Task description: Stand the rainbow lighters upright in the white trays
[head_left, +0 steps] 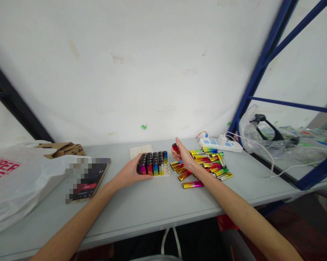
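The person's left grip (133, 167) is closed around the left end of a block of upright lighters (155, 163), with the thumb along the front and the fingers reaching behind. The lighters stand with their black tops up in a white socketed tray (166, 171); the 4 at the front show purple, red, blue-to-yellow and yellowish bodies. Bare sockets of this tray show at its right edge, on the side toward the right grip (183, 156).

The right grip is raised, to the right of the tray and apart from it, pinching 1 red lighter with a black top (175, 148) between thumb and fingers, the thumb pointing up. Below and to the right of this grip, loose metallic lighters (193, 184) lie on their sides in a heap, gold, red, green, blue and magenta, with the right forearm passing over part of it.

Behind the left grip, a 2nd white tray (140, 150) lies flat on the grey table (141, 206). To the left of that grip are a smartphone (89, 185), partly pixelated, then a white plastic bag (22, 188) with red lettering and brown cardboard (68, 148). Beyond the heap, right of the right grip, sits a white power strip (232, 145) with a plug in it.
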`<action>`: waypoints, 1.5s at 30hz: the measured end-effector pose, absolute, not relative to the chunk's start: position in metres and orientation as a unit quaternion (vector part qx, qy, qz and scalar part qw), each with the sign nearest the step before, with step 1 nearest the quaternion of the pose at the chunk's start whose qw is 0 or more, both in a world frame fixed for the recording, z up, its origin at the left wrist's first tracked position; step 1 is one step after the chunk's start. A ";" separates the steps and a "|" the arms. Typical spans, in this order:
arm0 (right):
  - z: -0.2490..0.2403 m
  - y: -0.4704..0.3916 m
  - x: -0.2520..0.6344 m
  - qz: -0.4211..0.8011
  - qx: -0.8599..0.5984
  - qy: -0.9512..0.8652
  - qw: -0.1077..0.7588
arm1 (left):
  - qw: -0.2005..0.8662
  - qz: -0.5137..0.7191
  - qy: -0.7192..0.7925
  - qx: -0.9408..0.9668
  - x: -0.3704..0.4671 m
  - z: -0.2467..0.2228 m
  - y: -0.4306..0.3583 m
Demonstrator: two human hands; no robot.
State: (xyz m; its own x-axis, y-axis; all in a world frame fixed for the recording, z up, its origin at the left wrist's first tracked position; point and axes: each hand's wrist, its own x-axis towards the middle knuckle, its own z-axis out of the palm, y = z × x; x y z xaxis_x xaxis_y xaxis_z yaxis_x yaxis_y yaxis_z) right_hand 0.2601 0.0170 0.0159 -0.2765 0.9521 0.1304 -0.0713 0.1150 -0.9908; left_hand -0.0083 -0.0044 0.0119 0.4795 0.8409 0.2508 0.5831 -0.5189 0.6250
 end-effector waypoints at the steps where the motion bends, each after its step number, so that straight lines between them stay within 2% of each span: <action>1: 0.015 0.016 0.258 0.546 -0.394 -0.569 0.472 | 0.235 0.275 0.431 0.827 -0.008 0.012 -0.004; 10: 0.017 0.008 0.251 0.477 -0.457 -0.571 0.487 | 0.238 0.272 0.427 0.829 -0.008 0.011 -0.003; 22: 0.018 0.012 0.260 0.494 -0.387 -0.610 0.484 | 0.236 0.277 0.424 0.829 -0.009 0.010 -0.003; 28: 0.022 0.013 0.269 0.367 -0.389 -0.689 0.490 | 0.236 0.279 0.421 0.830 -0.011 0.007 -0.001; 33: 0.026 0.010 0.272 0.193 -0.389 -0.776 0.457 | 0.239 0.278 0.420 0.830 -0.011 0.007 -0.001; 38: 0.026 0.007 0.273 0.201 -0.381 -0.816 0.384 | 0.239 0.277 0.422 0.829 -0.009 0.009 -0.002; 45: 0.026 0.011 0.280 0.165 -0.372 -0.847 0.342 | 0.238 0.268 0.429 0.829 -0.008 0.012 -0.004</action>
